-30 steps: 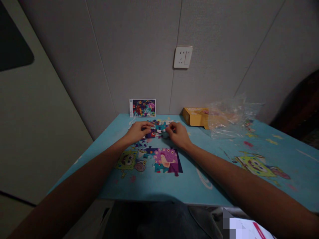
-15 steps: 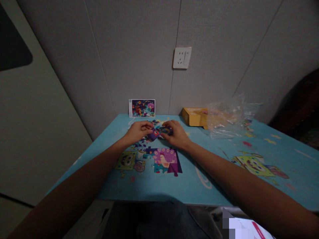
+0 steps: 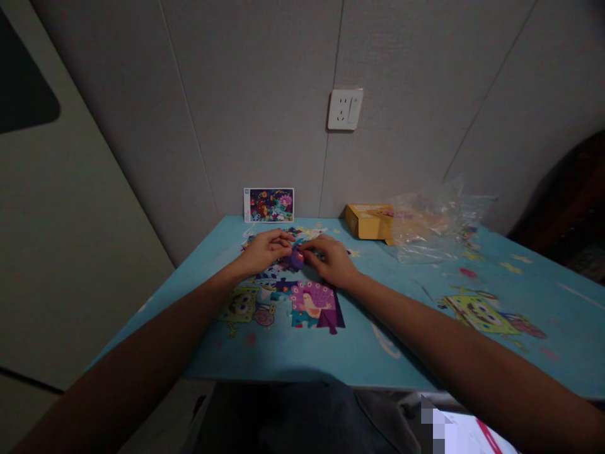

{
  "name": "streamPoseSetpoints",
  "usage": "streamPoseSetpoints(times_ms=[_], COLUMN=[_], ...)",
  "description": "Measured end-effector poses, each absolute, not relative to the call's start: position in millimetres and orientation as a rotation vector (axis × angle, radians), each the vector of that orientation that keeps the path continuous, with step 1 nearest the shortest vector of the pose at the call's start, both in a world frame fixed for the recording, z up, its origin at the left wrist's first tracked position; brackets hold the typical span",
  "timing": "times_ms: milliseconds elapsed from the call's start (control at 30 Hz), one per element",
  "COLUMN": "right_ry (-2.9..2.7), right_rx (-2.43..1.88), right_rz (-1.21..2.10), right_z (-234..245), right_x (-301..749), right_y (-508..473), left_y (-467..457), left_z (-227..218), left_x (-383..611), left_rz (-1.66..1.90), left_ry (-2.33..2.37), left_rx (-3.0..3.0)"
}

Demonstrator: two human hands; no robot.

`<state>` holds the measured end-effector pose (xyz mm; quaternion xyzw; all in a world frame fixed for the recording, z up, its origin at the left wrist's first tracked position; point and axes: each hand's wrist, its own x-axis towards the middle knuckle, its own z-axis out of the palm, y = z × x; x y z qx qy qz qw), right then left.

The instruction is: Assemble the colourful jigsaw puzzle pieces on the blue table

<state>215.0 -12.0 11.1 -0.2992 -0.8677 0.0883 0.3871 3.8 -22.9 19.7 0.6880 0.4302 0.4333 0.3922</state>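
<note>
Between my hands is a purple puzzle piece (image 3: 295, 259), raised a little over the loose pieces. My left hand (image 3: 265, 251) pinches its left side between thumb and fingers. On the other side, the closed thumb and fingertips of my right hand (image 3: 333, 260) meet at the piece's right edge. Nearer to me lies a joined puzzle section (image 3: 312, 306) with a pink peacock-like bird on it. Loose puzzle pieces (image 3: 271, 272) are spread behind and beside my left hand, partly hidden by both hands.
A picture card (image 3: 269, 205) of the puzzle leans upright against the wall. At the back right stand a yellow box (image 3: 371, 222) and a crumpled clear plastic bag (image 3: 428, 224). The blue tabletop (image 3: 359, 362) carries printed cartoon figures. A socket (image 3: 345, 110) is on the wall.
My right hand's fingers have come together and moved left to the purple piece's edge. My left hand stays almost in place, still pinching the piece.
</note>
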Motion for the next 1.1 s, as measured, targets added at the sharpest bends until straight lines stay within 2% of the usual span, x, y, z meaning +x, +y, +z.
streamPoseSetpoints(times_ms=[167,333,533,767,900,1033,1100], right_ry=[-2.05,-2.119,-2.008,-2.033,-2.059,-2.013,-2.022], right_rx=[-0.958,-0.852,-0.92,-1.556,-1.747,-1.549,-1.225], right_rz=[0.225,0.481,0.528,0.147,0.065,-0.044,0.166], right_z=[9,8,7,12,9,18,30], right_x=[221,217,207,225,228,221,215], right_y=[-1,-11,-18,3,7,-3,-23], left_y=[-18,-17,-20,-16,-7,2,5], left_z=[19,17,16,20,20,17,14], left_x=[-1,-1,4,-1,-10,-19,-21], left_rz=[1.235,1.301,1.25,1.424,1.605,1.701,1.714], left_ry=[1.115,1.11,1.006,1.186,1.285,1.402,1.458], left_rx=[1.685,1.691,1.743,1.672,1.588,1.526,1.518])
